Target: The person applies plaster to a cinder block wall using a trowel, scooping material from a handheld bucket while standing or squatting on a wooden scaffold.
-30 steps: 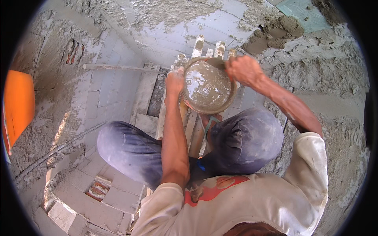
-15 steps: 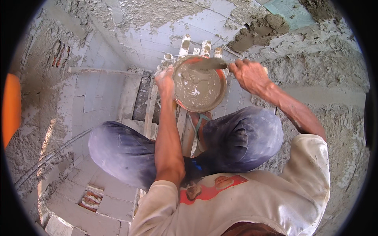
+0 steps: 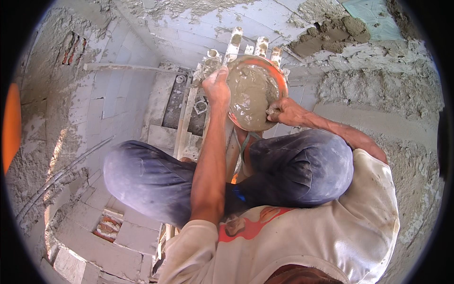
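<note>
A round orange bucket (image 3: 282, 85) stands in front of my knees, holding wet grey mortar (image 3: 250, 97). My left hand (image 3: 217, 83) is closed on its left rim. At the lower right rim, my right hand (image 3: 283, 112) is closed around the handle of a trowel, with the fingers just over the mortar. The blade is sunk in the mortar or hidden by it, and little of the tool shows.
Several mortar-smeared pipe ends (image 3: 261, 46) stick up behind the bucket. Wooden planks (image 3: 185, 125) run beneath it. Block walls surround me, with rough mortar (image 3: 364, 90) on the right. A mortar heap (image 3: 331, 35) lies at the far right, and a thin batten (image 3: 125, 67) at left.
My right hand has come down and toward me from above the far right rim, taking the trowel into the mortar. The bucket appears farther right and slightly higher in view, its right side tipped up.
</note>
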`<control>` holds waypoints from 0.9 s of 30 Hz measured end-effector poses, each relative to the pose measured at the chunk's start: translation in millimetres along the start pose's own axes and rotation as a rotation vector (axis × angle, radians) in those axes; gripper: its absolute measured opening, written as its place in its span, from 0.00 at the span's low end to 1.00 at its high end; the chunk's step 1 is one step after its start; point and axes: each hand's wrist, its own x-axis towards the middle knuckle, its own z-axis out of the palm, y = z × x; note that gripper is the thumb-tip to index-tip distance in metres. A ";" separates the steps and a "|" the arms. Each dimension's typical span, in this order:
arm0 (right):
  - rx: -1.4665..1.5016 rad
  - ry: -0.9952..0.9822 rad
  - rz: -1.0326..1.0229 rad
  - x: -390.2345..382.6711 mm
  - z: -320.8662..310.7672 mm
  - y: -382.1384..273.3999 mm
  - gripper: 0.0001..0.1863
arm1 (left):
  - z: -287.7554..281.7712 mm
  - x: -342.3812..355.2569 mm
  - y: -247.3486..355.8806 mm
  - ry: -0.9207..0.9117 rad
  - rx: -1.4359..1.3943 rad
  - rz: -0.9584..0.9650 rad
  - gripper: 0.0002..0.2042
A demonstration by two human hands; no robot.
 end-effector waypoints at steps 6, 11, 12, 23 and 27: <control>0.675 -0.068 0.406 -28.1 1.8 -39.4 0.10 | -3.0 0.4 -3.2 -0.008 -0.017 0.029 0.17; 1.229 -0.131 0.406 -35.5 4.6 -29.1 0.14 | -3.1 -0.8 5.1 -0.010 0.007 -0.005 0.18; 1.293 -0.148 0.398 -36.8 2.3 -26.4 0.15 | -3.4 -0.7 7.1 -0.018 0.017 -0.009 0.19; -0.490 0.315 -0.183 -78.3 -60.6 -42.5 0.12 | -6.5 -0.3 12.8 -0.001 -0.037 -0.042 0.18; -0.872 0.301 -0.226 -31.0 -9.1 -42.4 0.12 | 4.1 -1.3 9.6 0.019 -0.016 -0.046 0.18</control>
